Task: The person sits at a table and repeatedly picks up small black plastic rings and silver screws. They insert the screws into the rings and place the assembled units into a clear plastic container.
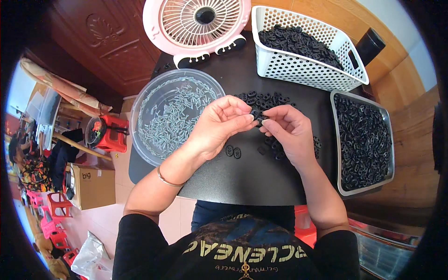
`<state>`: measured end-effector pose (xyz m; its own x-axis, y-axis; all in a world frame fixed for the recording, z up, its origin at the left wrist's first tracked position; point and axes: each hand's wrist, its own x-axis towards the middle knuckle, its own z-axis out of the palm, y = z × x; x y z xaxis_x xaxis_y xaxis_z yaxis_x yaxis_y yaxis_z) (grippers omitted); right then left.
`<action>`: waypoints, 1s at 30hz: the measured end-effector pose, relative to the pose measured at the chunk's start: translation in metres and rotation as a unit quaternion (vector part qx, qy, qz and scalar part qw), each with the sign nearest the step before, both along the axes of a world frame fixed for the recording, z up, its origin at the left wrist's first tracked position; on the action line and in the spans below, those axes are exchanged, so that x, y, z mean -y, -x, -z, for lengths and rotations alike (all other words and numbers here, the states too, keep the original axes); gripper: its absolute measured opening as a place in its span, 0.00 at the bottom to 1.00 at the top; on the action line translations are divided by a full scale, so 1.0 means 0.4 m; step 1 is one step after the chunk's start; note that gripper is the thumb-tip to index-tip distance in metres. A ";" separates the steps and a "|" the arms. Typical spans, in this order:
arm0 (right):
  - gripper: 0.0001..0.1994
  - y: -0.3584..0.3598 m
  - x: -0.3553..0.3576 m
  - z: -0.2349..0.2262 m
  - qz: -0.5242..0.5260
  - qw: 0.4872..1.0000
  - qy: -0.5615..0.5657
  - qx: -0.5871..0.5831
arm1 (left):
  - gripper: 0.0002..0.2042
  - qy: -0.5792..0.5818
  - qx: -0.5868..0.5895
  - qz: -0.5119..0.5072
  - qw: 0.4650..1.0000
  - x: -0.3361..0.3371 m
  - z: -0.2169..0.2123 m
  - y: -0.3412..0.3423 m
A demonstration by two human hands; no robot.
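Note:
Over the middle of the dark table (224, 182), both hands meet at a small black plastic part (255, 113). My left hand (218, 122) pinches it between thumb and fingertips. From the other side, my right hand (291, 133) has its thumb and forefinger closed at the same part or a piece joined to it; the fingertips hide which. Behind the hands lies a loose pile of black plastic parts (273, 99), with more beside my right wrist. Two flat oval black pieces (233, 151) lie side by side just below my left hand.
At the left stands a clear round tub (140, 135) of small silvery pins. A pink fan (151, 28) is at the back. A white perforated basket (298, 70) and a metal tray (344, 192), both holding black parts, stand at the right. A black cylinder (370, 45) is behind the basket.

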<state>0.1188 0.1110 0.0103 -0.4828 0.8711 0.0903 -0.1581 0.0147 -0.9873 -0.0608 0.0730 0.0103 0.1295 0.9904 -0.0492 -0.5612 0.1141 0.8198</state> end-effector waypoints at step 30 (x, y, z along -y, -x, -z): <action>0.07 0.001 0.008 -0.017 0.016 1.000 0.011 0.010 | 0.07 -0.059 -0.082 -0.010 0.995 0.008 0.000 -0.012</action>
<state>0.1183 0.1077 0.0170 -0.4556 0.8880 0.0621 -0.1378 -0.0014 -0.9905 -0.0560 0.0697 0.0104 0.1090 0.9929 0.0479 -0.4199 0.0023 0.9076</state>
